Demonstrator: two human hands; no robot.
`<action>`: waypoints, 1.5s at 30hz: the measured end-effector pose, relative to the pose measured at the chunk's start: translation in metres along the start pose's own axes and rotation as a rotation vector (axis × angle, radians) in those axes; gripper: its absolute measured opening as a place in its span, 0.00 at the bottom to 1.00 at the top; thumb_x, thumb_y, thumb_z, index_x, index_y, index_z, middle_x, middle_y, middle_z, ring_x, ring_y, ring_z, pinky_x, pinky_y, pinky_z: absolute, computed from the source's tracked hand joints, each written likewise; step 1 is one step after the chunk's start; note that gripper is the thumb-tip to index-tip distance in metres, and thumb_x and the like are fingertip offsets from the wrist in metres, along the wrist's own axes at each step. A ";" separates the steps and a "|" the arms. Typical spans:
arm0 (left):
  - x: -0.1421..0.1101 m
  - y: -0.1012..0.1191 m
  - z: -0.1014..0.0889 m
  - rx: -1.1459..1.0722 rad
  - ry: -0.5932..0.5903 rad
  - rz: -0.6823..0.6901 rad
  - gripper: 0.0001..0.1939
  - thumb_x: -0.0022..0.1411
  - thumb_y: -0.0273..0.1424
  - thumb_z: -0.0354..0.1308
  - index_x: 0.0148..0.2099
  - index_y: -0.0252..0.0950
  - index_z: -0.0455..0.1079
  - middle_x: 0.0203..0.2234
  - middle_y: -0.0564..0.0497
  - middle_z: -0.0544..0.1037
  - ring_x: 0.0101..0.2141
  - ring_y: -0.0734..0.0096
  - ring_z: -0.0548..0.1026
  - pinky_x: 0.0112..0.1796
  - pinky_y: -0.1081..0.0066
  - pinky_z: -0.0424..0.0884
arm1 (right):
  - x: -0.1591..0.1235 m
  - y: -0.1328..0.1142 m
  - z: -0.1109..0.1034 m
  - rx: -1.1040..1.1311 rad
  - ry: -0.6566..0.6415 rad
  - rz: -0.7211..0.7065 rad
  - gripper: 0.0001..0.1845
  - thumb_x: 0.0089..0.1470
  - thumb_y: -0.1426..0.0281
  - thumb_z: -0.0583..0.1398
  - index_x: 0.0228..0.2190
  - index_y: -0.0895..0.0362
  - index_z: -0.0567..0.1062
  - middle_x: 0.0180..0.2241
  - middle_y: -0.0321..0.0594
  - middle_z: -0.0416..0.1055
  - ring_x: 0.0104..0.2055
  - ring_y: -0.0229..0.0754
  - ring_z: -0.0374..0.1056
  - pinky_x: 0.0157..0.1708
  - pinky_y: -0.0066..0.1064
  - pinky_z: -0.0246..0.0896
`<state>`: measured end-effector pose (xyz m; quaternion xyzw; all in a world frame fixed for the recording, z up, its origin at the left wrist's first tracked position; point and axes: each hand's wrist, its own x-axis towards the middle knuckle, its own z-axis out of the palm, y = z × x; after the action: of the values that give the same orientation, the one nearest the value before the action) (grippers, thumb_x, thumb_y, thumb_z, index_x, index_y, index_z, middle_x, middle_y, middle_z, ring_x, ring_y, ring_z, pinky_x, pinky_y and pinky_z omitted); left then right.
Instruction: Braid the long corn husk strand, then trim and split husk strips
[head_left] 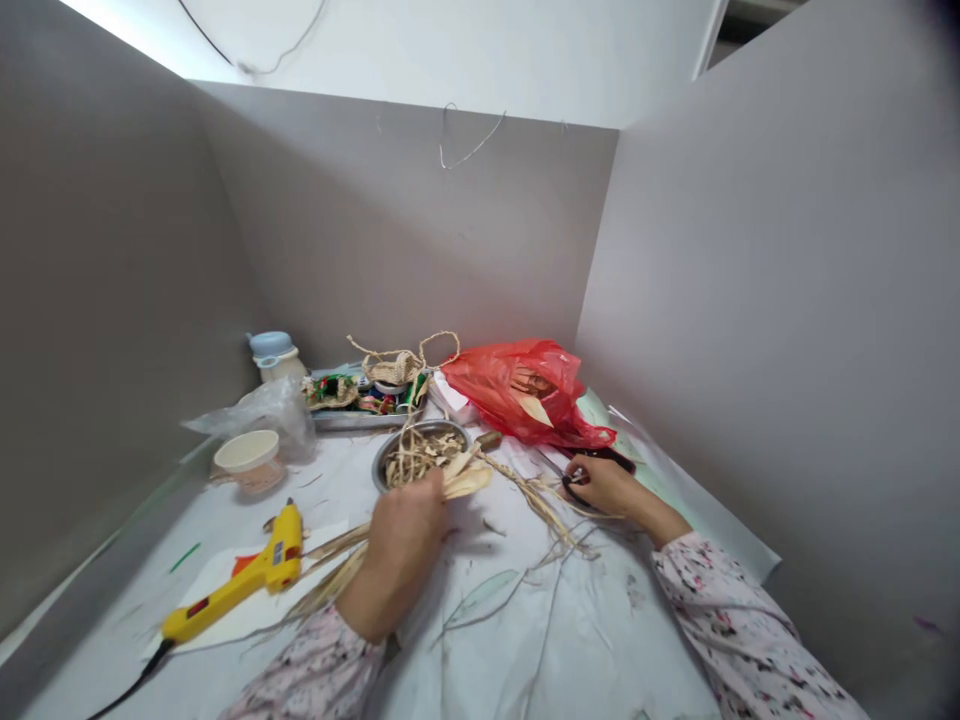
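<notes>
My left hand [409, 530] is closed around a bundle of pale dried husk strips [469, 480]. The husks' broad ends stick out to the right of the fist, and long tails trail behind it to the lower left. Just beyond that hand stands a metal bowl [377, 465] full of husk scraps. Over on the right, my right hand [604, 483] has its fingers on the dark handles of a pair of scissors [576, 492], whose blades point away to the upper left. Loose fibre strands [544, 505] lie between the two hands.
A yellow glue gun [247, 580] lies at left on white paper, its cord running off the near edge. Behind it are a plastic cup [251, 462], a clear bag [281, 415] and a blue-lidded bottle [274, 355]. A craft tray [360, 422] and red bag [510, 385] stand before grey partitions [420, 220].
</notes>
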<state>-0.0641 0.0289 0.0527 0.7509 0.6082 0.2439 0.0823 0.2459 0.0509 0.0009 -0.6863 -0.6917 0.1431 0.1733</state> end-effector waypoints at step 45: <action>0.032 0.011 0.009 -1.646 -0.715 -0.342 0.21 0.64 0.41 0.53 0.43 0.26 0.72 0.31 0.40 0.78 0.34 0.66 0.78 0.35 0.72 0.72 | -0.031 -0.120 -0.019 0.962 0.016 -0.038 0.08 0.51 0.65 0.54 0.29 0.57 0.69 0.26 0.39 0.70 0.28 0.41 0.66 0.32 0.33 0.61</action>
<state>-0.0459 0.0585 0.0576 0.3857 0.2834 0.3382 0.8103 0.1457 0.0167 0.0688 -0.5166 -0.5579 0.4383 0.4793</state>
